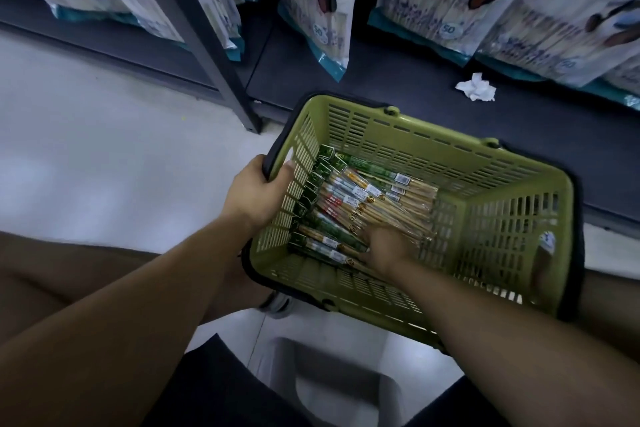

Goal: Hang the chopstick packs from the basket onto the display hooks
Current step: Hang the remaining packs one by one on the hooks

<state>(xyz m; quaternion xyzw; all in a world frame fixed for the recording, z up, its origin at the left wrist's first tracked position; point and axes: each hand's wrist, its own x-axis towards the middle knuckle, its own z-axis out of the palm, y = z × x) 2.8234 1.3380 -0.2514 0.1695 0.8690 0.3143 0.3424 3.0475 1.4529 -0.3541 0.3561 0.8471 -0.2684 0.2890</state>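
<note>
A green plastic basket (450, 156) stands on the floor in front of me, with several chopstick packs (374, 198) lying flat at its bottom. They have green card headers and clear sleeves. My left hand (256, 191) grips the basket's left rim, fingers curled over the edge. Down inside the basket, my right hand (384, 246) lies on the near ends of the packs; it is blurred, and I cannot tell whether it holds one. No display hooks are in view.
Large panda-printed packs (318, 3) hang above a dark low shelf (415, 107). A crumpled white tissue (476, 87) lies on that shelf. A dark metal upright (207, 45) stands to the left. A grey stool (332, 381) is under me.
</note>
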